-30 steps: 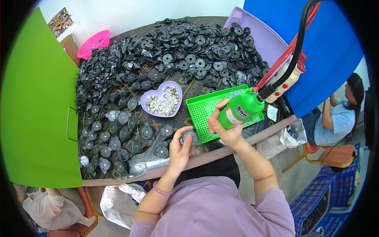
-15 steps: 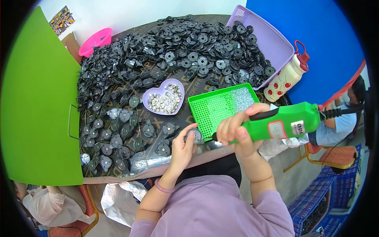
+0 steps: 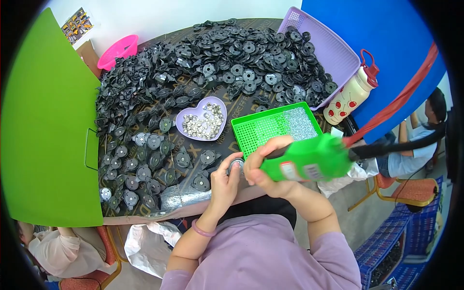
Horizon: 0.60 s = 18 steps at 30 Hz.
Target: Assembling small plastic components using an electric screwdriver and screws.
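My left hand [image 3: 225,182] pinches a round black plastic part [image 3: 236,163] with a metal centre, just over the table's near edge. In my right hand [image 3: 267,166] is a green electric screwdriver [image 3: 307,162], blurred by motion, its tip hidden behind my fingers near that part. Past my hands lies a green perforated tray [image 3: 261,128] with many tiny silver screws [image 3: 300,123] heaped at its right end. To its left, a lilac heart-shaped dish [image 3: 182,113] holds small round silver metal pieces [image 3: 203,123].
A large heap of black plastic parts [image 3: 241,48] covers the far table, with more [image 3: 143,171] at left. Around it stand a pink basket [image 3: 118,50], a lilac basket [image 3: 333,53] and a cream bottle [image 3: 349,96]. Green [image 3: 48,135] and blue [image 3: 382,43] panels flank the table. Other people sit on both sides.
My right hand has brought the screwdriver left and toward the part in my left hand, swinging its body and cord. The left hand stays nearly in place.
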Tool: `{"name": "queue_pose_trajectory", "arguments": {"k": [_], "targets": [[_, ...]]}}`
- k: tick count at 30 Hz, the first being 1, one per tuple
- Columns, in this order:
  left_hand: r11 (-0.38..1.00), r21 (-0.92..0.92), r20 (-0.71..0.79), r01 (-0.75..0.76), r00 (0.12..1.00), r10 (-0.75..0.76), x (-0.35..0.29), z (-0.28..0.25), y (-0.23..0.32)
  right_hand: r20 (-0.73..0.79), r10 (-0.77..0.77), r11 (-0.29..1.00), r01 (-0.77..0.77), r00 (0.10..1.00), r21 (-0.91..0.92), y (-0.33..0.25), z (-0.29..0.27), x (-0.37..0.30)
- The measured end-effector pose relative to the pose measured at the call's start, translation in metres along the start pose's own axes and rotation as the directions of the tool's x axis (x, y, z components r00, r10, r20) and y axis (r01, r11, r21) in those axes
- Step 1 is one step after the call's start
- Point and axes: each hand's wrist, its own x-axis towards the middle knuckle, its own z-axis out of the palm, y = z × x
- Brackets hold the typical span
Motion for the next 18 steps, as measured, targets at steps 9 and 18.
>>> {"name": "queue_pose_trajectory", "arguments": {"k": [9, 18], "targets": [[1.000, 0.014, -0.012, -0.003, 1.000, 0.003, 0.000, 0.004, -0.004, -0.124, 0.059, 0.965, -0.025, 0.991, 0.260, 0.013, 0.007, -0.013], [0.990, -0.098, 0.027, 0.099, 0.995, -0.097, -0.020, -0.018, 0.025, -0.269, -0.060, 0.882, 0.178, 0.961, 0.436, -0.026, -0.009, 0.009]]}}
